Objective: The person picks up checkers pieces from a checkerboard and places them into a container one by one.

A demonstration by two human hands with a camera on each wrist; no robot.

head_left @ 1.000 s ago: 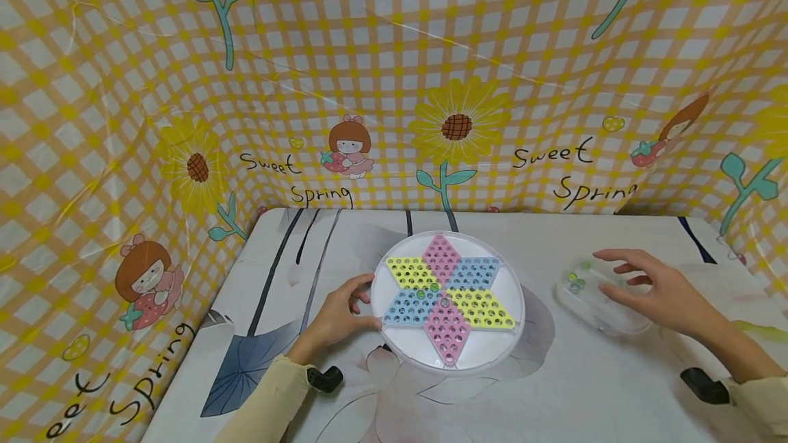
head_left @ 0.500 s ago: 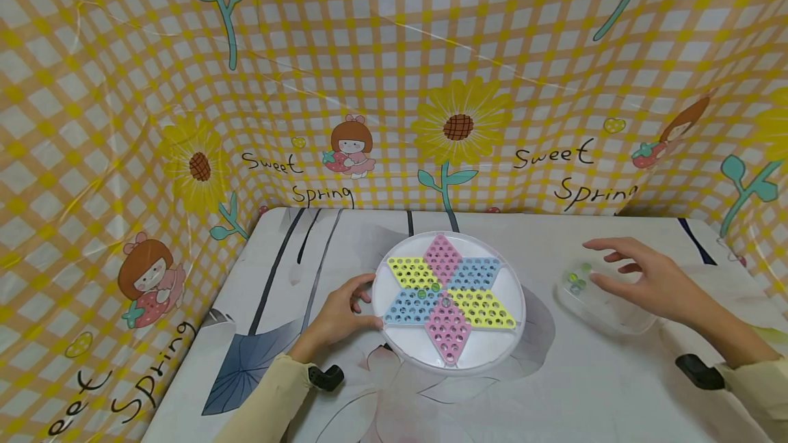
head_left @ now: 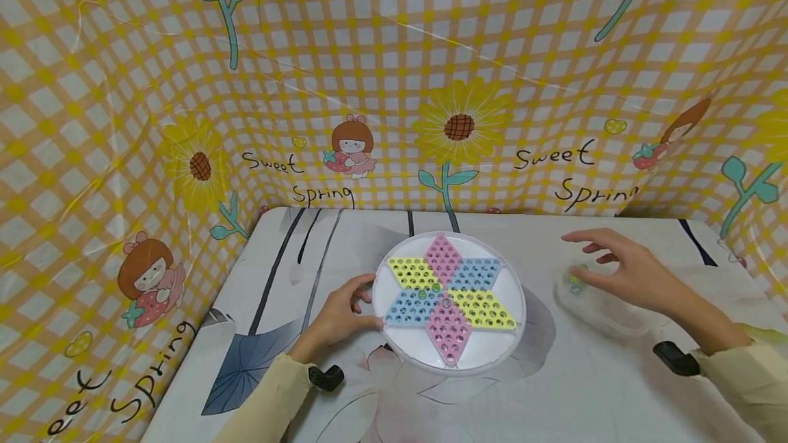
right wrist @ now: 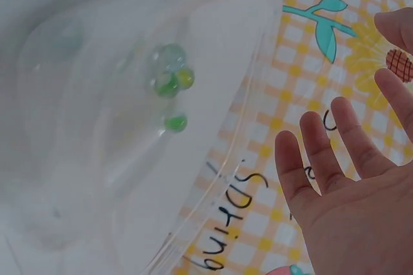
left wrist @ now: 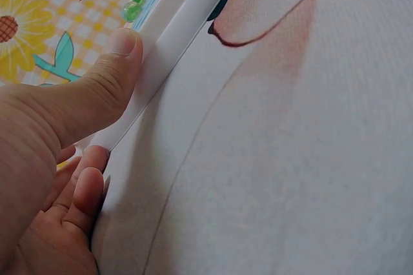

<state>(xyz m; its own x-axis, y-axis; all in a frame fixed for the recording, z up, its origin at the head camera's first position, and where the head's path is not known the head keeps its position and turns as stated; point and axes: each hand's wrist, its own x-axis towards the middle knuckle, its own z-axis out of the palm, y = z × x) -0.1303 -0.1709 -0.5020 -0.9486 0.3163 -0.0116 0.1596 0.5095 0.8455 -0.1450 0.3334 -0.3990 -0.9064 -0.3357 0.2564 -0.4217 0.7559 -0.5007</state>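
A round white Chinese checkers board [head_left: 394, 354] with a pink, yellow and blue star lies mid-table. Several glass marbles [head_left: 422, 294] sit near its centre. My left hand [head_left: 338, 313] holds the board's left rim, thumb [left wrist: 122, 62] against the edge and fingers curled beside it. Over at the right, my right hand [head_left: 634, 269] hovers above a clear plastic container [head_left: 609, 316], fingers spread and nothing between them. Several green and clear marbles [right wrist: 171, 71] rest together in that container, partly hidden by the thumb in the head view.
The table [head_left: 523, 402] wears a white cloth with flower and leaf prints. Behind and at both sides hangs a yellow checked curtain [head_left: 382, 33], meeting the table's back edge. A black wrist device [head_left: 326, 378] sits at each sleeve.
My right hand has drifted left and slightly up over the container, its thumb now overlapping the marbles. The left hand and the board have stayed in place.
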